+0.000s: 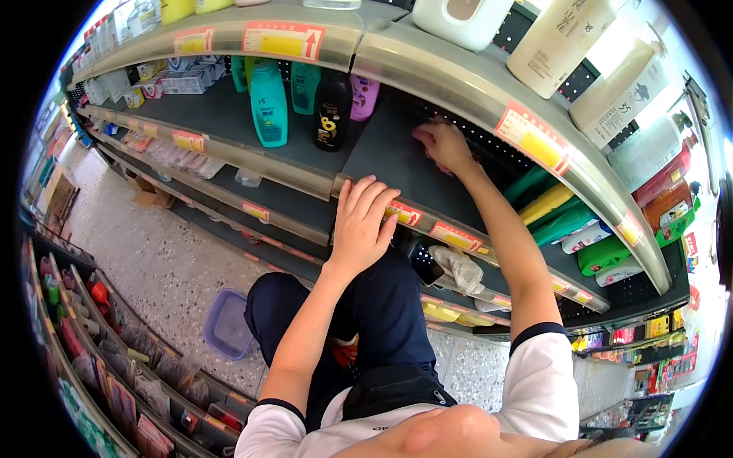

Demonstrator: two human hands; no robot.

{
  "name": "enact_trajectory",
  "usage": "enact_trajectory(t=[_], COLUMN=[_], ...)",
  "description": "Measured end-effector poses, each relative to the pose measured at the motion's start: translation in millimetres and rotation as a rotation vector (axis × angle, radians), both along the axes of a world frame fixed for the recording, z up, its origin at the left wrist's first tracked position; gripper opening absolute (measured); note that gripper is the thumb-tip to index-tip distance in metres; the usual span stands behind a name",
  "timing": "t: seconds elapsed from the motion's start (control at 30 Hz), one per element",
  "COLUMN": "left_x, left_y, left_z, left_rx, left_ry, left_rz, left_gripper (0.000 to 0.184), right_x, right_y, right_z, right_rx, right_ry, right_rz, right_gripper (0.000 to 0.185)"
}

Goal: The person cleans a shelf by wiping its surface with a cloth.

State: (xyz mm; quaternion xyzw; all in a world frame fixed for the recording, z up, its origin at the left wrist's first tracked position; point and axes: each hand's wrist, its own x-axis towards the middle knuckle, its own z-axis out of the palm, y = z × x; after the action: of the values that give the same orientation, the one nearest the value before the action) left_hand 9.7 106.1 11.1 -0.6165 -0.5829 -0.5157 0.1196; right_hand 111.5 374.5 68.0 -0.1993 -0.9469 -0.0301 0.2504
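Note:
My right hand [449,146] reaches deep onto the dark grey shelf [397,153], its fingers closed over a pinkish cloth [421,134] pressed to the surface. Most of the cloth is hidden under the hand. My left hand [365,221] lies on the shelf's front edge with its fingers stretched out, by a red and white price label [403,213]. Left of the right hand stand a black bottle [334,111], a teal shampoo bottle [268,105] and a purple bottle [363,97]. Green and yellow bottles [547,202] lean to the right of my right forearm.
Above, the upper shelf edge [450,76] overhangs my right arm and carries large pump bottles [561,46]. A crumpled whitish cloth [458,269] lies on a lower shelf, near my knees. On the floor stands a purple basin [229,314]. Behind it runs another stocked shelf [145,366].

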Motion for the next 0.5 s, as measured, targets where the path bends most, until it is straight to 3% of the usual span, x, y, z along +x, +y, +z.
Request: enact_trajectory(t=[0.03,0.13,0.23,0.43,0.5], left_x=[0,1,2,4,4], left_y=[-1,-4,-5,-5,-5], left_z=[1,4,7,8,8], left_rx=[-0.005,-0.026,-0.035,-0.046,-0.048], left_ry=[0.000,-0.005,-0.003,0.025,0.027], left_rz=[-0.002,-0.005,-0.007,0.009,0.013], left_gripper=[0.042,0.042,0.042,0.041,0.041], right_x=[0,4,10,35,40], right_y=[0,-14,-25,-3,-22], right_z=[1,20,38,40,62], right_rx=[0.048,-0.376,-0.628,-0.632,-0.808], right_ry=[-0.001,-0.062,-0.131,-0.155,-0.252], right_rz=[0.011,-0.090,-0.202,0.117,-0.070], right_gripper=[0.020,0.018,0.018,0.020,0.020])
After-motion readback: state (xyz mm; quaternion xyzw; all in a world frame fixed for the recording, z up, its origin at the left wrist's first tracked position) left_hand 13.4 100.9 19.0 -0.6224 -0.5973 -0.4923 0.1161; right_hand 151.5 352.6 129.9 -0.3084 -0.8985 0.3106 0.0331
